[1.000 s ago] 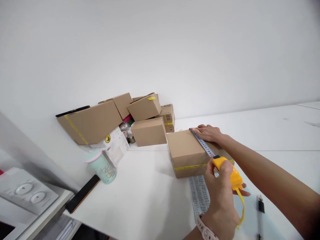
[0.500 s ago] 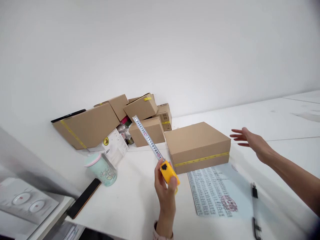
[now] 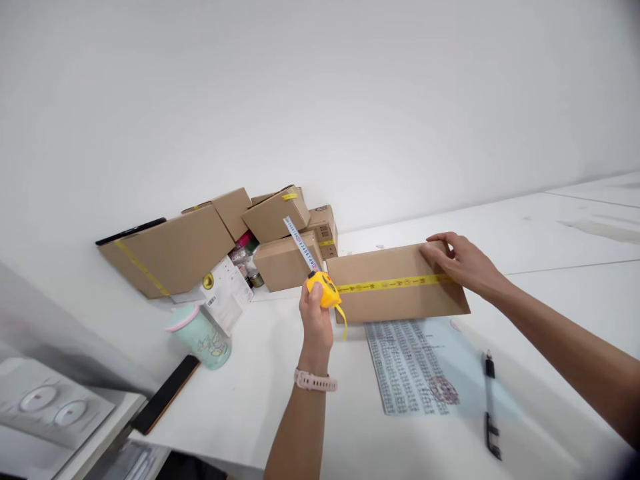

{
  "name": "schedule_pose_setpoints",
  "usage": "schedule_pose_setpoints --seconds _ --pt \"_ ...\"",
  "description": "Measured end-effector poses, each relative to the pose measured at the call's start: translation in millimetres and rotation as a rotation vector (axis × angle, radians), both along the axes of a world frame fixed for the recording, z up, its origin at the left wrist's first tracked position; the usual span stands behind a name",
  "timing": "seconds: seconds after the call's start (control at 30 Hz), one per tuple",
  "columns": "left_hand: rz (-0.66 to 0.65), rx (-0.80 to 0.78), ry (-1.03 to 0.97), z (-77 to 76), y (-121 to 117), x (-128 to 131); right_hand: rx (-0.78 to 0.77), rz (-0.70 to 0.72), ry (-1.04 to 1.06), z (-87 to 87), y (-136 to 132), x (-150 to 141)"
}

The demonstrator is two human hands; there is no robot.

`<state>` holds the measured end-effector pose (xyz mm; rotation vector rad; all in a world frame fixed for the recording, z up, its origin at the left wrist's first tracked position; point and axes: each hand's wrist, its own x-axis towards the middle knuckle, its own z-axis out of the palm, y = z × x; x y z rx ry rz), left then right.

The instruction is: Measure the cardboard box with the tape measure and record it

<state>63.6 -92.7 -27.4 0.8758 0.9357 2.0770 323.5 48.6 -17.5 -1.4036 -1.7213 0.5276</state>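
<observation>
My left hand (image 3: 316, 319), with a pink watch strap (image 3: 315, 381) at the wrist, is closed around a yellow tape measure (image 3: 327, 293). Its numbered metal blade (image 3: 301, 245) sticks out up and to the left. A short yellow strap dangles from the case by the left end of a cardboard box (image 3: 390, 301). Yellow printed tape (image 3: 395, 284) runs along the box's face, which is turned toward me. Gripping the upper right edge of that box is my right hand (image 3: 463, 261), thumb in front and fingers over the top.
Several other cardboard boxes (image 3: 170, 253) are piled against the wall at left. A mint cup (image 3: 203, 337) leans near a white packet (image 3: 227, 293) and a black flat object (image 3: 167, 393). Before the box lie a printed blue sheet (image 3: 410, 373) and a pen (image 3: 490, 400).
My right hand has come left and taken hold of the box, which has tipped so its taped face shows more. My left hand with the tape measure has moved up toward the box.
</observation>
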Motion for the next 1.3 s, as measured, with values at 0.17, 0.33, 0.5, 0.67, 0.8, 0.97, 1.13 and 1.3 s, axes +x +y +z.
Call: schedule_pose_setpoints --seconds 0.17,0.33,0.5,0.67,0.8,0.97,1.13,1.3 --pt "-0.029 -0.048 0.199 -5.3 -37.1 45.8 0.138 -0.058 -0.120 -2.4 8.1 -19.3" --pt "-0.351 -0.168 0.262 -44.6 -73.7 92.4 0.140 -0.065 -0.136 0.4 18.3 -25.6" --pt "-0.355 -0.243 0.231 -69.1 -71.3 99.5 0.135 -0.044 -0.181 4.4 32.8 -26.2" --pt "-0.346 -0.231 0.169 -83.6 -56.2 92.7 0.126 -0.051 -0.198 4.3 42.6 -27.8" --pt "-0.383 -0.208 0.128 -89.5 -50.5 90.2 0.115 -0.056 -0.193 5.2 45.0 -28.5" --pt "-0.399 -0.231 0.078 -92.3 -51.8 93.5 0.116 -0.069 -0.211 5.8 50.3 -30.2" --pt "-0.449 -0.297 -0.066 -87.8 -52.0 93.6 0.126 -0.079 -0.213 4.2 56.4 -30.8" --pt "-0.480 -0.322 -0.163 -89.2 -49.8 87.3 0.200 -0.105 -0.281 3.7 55.2 -32.8"
